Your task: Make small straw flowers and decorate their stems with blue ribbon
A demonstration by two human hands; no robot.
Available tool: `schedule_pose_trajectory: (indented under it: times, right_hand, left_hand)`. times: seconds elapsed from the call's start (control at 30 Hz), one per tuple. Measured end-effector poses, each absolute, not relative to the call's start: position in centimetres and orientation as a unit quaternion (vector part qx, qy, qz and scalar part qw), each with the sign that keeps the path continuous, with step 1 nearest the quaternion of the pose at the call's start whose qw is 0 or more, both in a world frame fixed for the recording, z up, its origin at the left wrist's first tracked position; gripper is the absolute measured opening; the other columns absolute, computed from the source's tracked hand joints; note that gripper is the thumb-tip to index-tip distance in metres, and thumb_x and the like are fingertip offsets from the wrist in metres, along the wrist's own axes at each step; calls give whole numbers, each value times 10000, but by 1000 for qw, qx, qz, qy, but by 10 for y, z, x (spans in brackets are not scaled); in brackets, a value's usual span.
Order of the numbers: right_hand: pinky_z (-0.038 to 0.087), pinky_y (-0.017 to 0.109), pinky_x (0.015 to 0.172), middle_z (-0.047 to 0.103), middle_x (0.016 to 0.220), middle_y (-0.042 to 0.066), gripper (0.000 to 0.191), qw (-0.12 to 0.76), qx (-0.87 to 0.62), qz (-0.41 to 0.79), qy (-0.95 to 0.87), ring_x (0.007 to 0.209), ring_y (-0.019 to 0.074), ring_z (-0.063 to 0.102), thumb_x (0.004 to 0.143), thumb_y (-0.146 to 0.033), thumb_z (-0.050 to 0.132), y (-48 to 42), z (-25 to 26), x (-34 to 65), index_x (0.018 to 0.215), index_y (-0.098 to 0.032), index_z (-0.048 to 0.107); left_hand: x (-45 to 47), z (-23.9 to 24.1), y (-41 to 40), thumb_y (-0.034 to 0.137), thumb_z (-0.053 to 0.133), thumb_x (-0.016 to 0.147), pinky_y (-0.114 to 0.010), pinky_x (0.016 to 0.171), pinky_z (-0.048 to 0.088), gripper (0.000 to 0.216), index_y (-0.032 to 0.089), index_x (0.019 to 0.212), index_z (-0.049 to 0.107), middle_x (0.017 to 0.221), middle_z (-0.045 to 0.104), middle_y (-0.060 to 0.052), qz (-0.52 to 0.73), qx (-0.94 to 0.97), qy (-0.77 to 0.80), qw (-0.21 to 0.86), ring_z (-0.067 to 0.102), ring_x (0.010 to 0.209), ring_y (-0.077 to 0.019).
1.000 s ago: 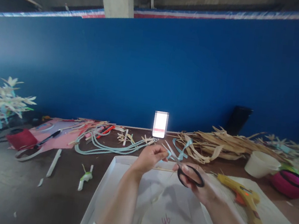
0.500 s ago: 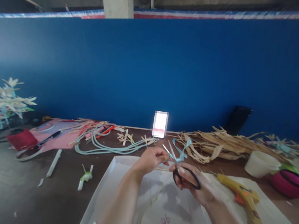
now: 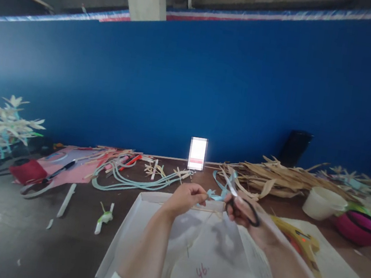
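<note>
My left hand (image 3: 188, 199) is closed in a pinch on one end of a light blue ribbon (image 3: 216, 196) above the far edge of a white box lid (image 3: 145, 225). The ribbon stretches right toward my right hand (image 3: 242, 215), and a loop of it stands up behind. In my right hand is a pair of black-handled scissors (image 3: 252, 215), fingers wrapped about the handles. Their blades point up and left, beside the ribbon; whether they touch it I cannot tell.
A yellow hot glue gun (image 3: 305, 241) lies on paper at right, partly behind my forearm. Dry husks (image 3: 279, 180), a white cup (image 3: 323, 204) and a magenta bowl (image 3: 359, 230) are beyond. Pale blue cords (image 3: 137, 186) lie at left, near pink paper (image 3: 70, 175) and husk flowers (image 3: 4, 127).
My right hand has moved right with the scissors, away from my left hand. The blades, spread apart before, now look closer together, and more ribbon shows between the hands.
</note>
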State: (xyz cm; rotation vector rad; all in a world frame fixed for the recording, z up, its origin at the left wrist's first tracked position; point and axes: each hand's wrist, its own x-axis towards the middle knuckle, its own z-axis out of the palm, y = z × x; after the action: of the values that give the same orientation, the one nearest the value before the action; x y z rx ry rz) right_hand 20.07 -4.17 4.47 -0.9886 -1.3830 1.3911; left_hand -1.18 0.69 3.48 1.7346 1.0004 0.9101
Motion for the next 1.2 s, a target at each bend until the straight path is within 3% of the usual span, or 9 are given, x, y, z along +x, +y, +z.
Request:
schedule_pose_trajectory:
  times: [0.2, 0.33, 0.57, 1.2]
  right_hand:
    - [288, 238, 544, 538, 691, 8, 362, 315, -427, 499, -685, 628, 113, 431, 813, -512, 493, -45, 50, 190, 866, -159, 554]
    - [289, 241, 549, 529, 720, 9, 388, 277, -417, 481, -720, 659, 124, 450, 811, -531, 486, -44, 48, 192, 912, -162, 552]
    - [314, 240, 560, 482, 692, 1, 418, 271, -409, 510, -707, 649, 124, 441, 795, -548, 494, -48, 53, 187, 912, -151, 557]
    - [284, 234, 524, 466, 595, -16, 387, 267, -440, 480, -710, 569, 101, 420, 796, -520, 513, -49, 54, 187, 821, -141, 588]
  left_hand:
    - [-12, 43, 3, 360, 525, 780, -231, 698, 386, 226, 145, 741, 585, 722, 599, -14, 425, 682, 380, 459, 518, 698, -121]
    - [-10, 43, 2, 363, 513, 793, -222, 674, 377, 238, 143, 738, 583, 706, 578, -11, 409, 713, 379, 426, 500, 688, -117]
    - [-7, 40, 3, 350, 543, 779, -212, 662, 365, 210, 149, 767, 602, 722, 577, -9, 393, 744, 385, 378, 492, 698, -116]
    - [-7, 40, 1, 321, 585, 734, -204, 612, 364, 187, 135, 711, 588, 657, 559, 1, 377, 716, 370, 456, 476, 619, -93]
